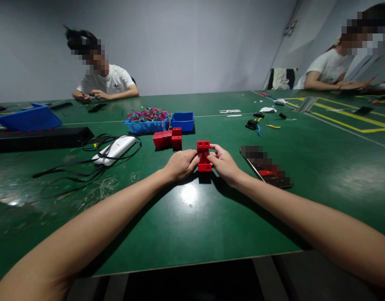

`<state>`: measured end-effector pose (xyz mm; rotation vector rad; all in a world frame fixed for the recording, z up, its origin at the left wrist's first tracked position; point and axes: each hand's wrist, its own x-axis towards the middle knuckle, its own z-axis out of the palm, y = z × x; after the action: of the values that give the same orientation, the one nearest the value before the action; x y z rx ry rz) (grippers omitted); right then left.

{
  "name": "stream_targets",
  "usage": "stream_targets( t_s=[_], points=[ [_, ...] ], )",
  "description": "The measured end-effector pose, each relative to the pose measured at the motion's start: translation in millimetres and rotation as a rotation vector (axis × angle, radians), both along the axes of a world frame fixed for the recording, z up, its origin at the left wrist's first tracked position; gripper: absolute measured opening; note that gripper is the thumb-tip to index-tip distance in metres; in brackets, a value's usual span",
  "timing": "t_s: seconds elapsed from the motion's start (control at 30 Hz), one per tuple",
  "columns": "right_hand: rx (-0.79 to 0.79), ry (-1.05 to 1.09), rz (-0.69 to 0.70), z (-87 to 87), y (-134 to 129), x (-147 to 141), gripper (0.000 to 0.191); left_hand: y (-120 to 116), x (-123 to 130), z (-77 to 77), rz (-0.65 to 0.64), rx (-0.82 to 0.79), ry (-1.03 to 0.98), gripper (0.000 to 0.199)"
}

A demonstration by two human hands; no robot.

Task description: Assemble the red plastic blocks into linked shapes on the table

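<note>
Between my two hands, just above the green table, is a red bracket-like piece [203, 145] with a pair of round holes in its upper face and a small hole in its lower edge. My left hand [181, 164] grips its left side, thumb pressed toward the middle. On the other side my right hand [224, 164] pinches it, with the index finger along the upper edge and the thumb at the centre. My fingers cover part of the piece's middle. A row of similar red pieces [163, 139] sits on the table beyond my left hand.
Behind the red row stand a blue bin [145, 126] heaped with coloured wires and a smaller blue bin [183, 121]. A white power strip [115, 150] with black cable lies left, a phone [264, 167] right. Two people sit across the green table [179, 234].
</note>
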<state>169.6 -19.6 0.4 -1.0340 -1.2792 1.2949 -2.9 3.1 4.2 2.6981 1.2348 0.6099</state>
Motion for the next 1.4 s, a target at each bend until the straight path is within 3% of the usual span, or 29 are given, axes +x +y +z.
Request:
stream_targets(
  t_s=[0.07,0.2,0.37,0.73,1.17,1.4],
  points=[
    [0.002,-0.003,0.003,-0.3,0,1,0.037,2,-1,-0.2,-0.043,-0.062,-0.102,0.038],
    [0.005,-0.032,-0.004,1.0,-1,2,0.033,7,-3,2.1,-0.118,-0.339,-0.378,0.049],
    [-0.035,-0.026,0.004,4.7,-4,0,0.03,10,-6,6.5,-0.151,-0.539,-0.513,0.05],
    [0.065,-0.078,0.022,-0.6,-1,2,0.037,16,-9,5.1,-0.04,-0.646,-0.656,0.046],
    [0.05,-0.046,0.047,4.5,-3,1,0.037,21,-9,0.1,-0.042,-0.653,-0.696,0.043],
    [0.068,-0.068,0.042,3.3,-2,1,0.041,18,-10,7.4,-0.038,-0.652,-0.675,0.044]
  ],
)
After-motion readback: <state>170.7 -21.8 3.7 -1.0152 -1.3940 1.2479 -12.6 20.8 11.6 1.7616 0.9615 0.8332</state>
